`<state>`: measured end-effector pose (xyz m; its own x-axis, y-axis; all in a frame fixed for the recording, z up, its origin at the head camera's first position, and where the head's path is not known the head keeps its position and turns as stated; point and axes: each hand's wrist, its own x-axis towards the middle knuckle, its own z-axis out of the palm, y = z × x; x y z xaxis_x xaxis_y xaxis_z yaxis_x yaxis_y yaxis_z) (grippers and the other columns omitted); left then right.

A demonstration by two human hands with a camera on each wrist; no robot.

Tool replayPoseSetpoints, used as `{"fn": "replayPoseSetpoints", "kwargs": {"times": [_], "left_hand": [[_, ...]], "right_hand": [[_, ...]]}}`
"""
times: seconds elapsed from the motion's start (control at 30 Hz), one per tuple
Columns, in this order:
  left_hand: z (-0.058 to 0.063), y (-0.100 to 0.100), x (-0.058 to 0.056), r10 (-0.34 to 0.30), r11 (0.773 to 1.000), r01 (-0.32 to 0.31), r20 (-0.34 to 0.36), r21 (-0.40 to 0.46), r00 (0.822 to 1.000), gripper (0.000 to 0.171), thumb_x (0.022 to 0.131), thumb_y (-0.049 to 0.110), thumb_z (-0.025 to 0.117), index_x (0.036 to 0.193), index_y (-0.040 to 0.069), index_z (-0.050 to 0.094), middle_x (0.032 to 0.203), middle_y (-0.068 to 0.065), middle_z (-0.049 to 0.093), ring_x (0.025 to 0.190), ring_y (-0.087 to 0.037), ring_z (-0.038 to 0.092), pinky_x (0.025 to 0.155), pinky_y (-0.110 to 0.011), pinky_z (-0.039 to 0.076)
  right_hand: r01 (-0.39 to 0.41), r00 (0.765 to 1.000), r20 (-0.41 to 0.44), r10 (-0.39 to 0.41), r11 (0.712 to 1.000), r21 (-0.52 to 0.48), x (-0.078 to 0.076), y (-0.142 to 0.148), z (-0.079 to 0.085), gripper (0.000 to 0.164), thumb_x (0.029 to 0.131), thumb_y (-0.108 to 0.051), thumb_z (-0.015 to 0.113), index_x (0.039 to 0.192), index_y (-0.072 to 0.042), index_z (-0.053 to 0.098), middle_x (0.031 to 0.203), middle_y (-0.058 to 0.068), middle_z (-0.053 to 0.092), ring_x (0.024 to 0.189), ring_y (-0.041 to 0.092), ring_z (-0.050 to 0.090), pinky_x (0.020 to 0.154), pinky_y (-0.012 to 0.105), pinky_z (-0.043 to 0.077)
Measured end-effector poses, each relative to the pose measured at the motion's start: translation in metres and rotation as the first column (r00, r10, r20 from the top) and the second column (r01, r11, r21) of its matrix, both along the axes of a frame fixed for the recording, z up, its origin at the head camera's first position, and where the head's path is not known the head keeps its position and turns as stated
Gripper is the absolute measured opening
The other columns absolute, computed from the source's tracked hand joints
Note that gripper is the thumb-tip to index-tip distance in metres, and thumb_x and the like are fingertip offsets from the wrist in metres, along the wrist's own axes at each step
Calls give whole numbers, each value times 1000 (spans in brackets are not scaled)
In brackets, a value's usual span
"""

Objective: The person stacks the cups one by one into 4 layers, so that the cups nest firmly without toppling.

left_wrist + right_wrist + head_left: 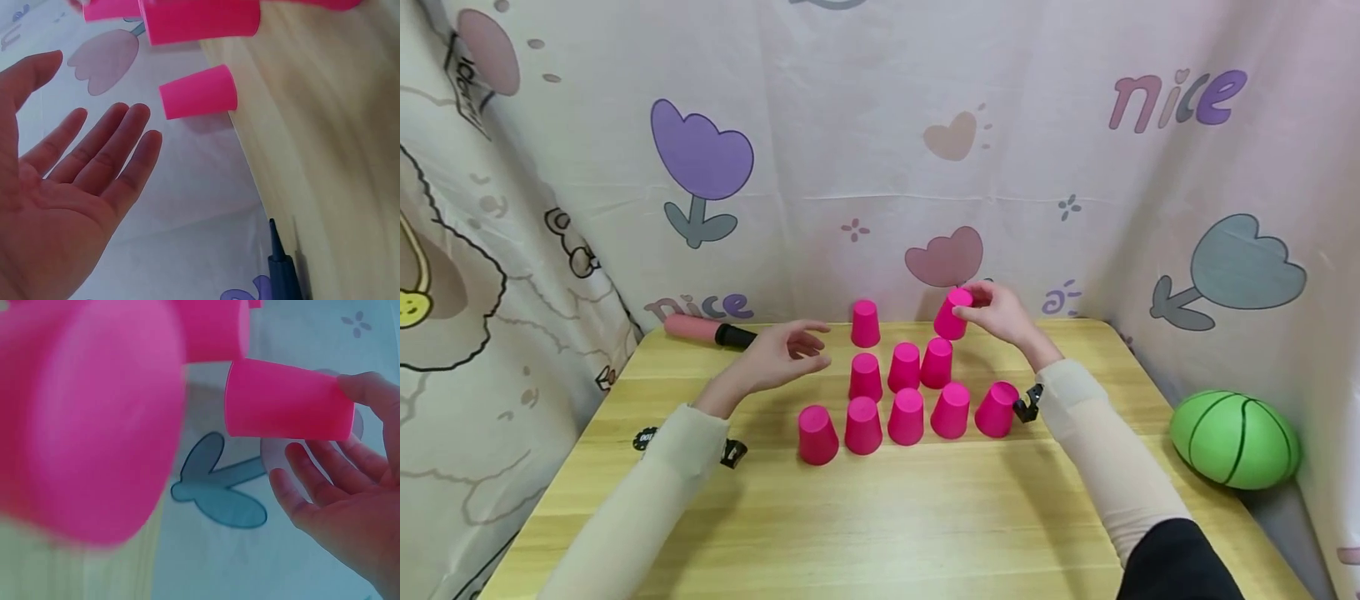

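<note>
My right hand (1002, 313) pinches an upside-down pink cup (952, 316) near its narrow base, thumb on one side and fingers on the other. In the right wrist view that cup (287, 403) shows its wide rim away from the palm. My left hand (779, 353) hovers empty to the left of the cups, its palm and loosely spread fingers visible in the left wrist view. A single pink cup (865, 324) stands at the back, nearest the left hand's fingertips. Three more, with a middle cup (904, 367), form a row in front. Several others, including one cup (906, 417), make the front row.
A pump (694, 328) with a pink body and black nozzle lies at the table's back left. The black chip marked 100 (643, 438) is beside the left sleeve. A green ball (1235, 439) sits at the right edge. Patterned curtain (850, 167) hangs behind the table.
</note>
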<state>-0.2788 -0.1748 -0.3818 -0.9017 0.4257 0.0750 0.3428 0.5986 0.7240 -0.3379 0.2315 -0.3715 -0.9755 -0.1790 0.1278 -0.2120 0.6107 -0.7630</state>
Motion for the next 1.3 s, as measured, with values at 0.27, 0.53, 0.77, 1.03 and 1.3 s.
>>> {"fn": "replayPoseSetpoints", "kwargs": {"times": [0.27, 0.53, 0.77, 1.03, 1.3], "left_hand": [[-17, -11, 26, -37, 999, 37, 42, 10, 998, 58, 94, 38, 80, 145, 19, 59, 126, -9, 74, 115, -25, 72, 101, -45, 60], [-34, -24, 49, -85, 996, 83, 66, 35, 994, 54, 93, 38, 81, 140, 15, 64, 125, -14, 74, 112, -23, 73, 98, -45, 61], [-46, -31, 63, -112, 992, 108, 58, 61, 992, 56, 93, 37, 81, 141, 15, 62, 128, -8, 74, 115, -24, 72, 99, -47, 61], [-54, -29, 71, -116, 990, 109, 69, 93, 991, 60, 94, 36, 81, 142, 7, 61, 128, -7, 74, 117, -26, 71, 100, -53, 60], [-56, -28, 74, -104, 991, 99, 52, 86, 993, 54, 93, 36, 81, 139, 13, 64, 126, -5, 74, 115, -24, 71, 98, -49, 61]], "right_hand": [[-27, 1000, 11, 27, 1000, -4, -16, -29, 7, 53, 96, -25, 74, 140, 0, 58, 129, 20, 67, 116, 33, 64, 95, 42, 57], [-68, 998, -5, 68, 997, 35, -28, -53, 4, 51, 95, -24, 77, 137, 1, 61, 129, 20, 68, 118, 33, 64, 96, 42, 57], [-97, 995, 12, 96, 993, 67, -37, -65, -2, 50, 95, -24, 77, 137, -1, 63, 126, 19, 70, 114, 32, 65, 94, 41, 57], [-132, 989, 78, 125, 988, 85, -42, -75, -10, 46, 96, -20, 76, 137, -1, 63, 129, 19, 68, 116, 34, 63, 99, 45, 59], [-146, 985, 120, 128, 976, 160, -49, -81, -15, 45, 97, -19, 76, 137, -1, 64, 133, 20, 67, 120, 35, 62, 104, 46, 56]]}}
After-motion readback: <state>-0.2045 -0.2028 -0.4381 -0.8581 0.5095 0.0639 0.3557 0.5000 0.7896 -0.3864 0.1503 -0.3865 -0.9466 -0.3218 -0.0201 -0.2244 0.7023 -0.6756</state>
